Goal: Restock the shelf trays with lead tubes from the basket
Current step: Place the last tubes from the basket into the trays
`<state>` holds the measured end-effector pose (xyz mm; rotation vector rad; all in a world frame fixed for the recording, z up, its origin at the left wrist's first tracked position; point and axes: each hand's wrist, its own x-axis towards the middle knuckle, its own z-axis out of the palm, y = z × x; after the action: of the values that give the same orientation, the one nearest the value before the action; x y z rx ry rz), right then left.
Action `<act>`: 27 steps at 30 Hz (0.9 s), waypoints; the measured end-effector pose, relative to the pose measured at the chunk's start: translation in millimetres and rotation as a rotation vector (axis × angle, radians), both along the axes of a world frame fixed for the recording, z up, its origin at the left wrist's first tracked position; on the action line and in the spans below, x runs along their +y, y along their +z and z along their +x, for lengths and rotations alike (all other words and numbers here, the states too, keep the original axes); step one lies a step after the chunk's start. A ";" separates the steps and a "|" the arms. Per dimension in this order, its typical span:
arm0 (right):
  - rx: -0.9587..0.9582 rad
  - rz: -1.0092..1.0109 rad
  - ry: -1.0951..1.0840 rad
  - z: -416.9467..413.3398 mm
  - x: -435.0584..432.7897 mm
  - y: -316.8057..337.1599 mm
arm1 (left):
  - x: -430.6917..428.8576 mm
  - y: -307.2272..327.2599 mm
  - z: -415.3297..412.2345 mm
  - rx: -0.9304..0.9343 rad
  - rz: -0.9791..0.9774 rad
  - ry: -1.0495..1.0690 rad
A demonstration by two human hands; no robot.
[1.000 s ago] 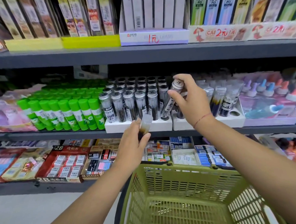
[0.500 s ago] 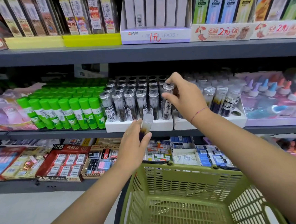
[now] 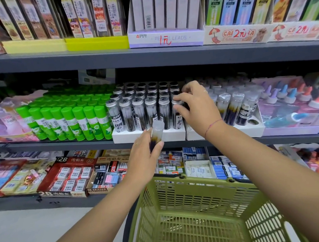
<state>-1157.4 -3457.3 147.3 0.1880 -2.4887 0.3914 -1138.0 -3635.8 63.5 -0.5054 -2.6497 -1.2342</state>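
Right hand point(image 3: 196, 108) pinches silver-capped clear lead tube point(image 3: 178, 118): tilted a second ago, now upright in white shelf tray point(image 3: 130, 136), near right slot. Left hand point(image 3: 143, 157) grips clear-capped lead tube point(image 3: 157, 132), likely next.

Bright even light, blurred warped edges.
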 end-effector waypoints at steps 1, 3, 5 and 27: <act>0.007 -0.042 0.048 7.4 0.8 0.4 | 2.5 2.8 3.2 0.018 0.011 -0.011; -0.058 -0.247 0.180 28.6 2.6 -1.3 | 10.6 8.4 10.7 0.053 0.019 -0.057; -0.217 -0.518 0.310 54.3 6.1 -4.9 | 22.4 15.7 21.2 0.064 0.025 -0.128; 0.202 -0.565 -0.205 89.8 187.3 3.4 | 150.0 -13.1 17.3 0.311 -0.598 -0.277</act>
<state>-1067.6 -3270.1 150.7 -0.2433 -2.0793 0.9133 -1120.7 -3485.8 50.4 -1.0801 -2.6907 -0.3328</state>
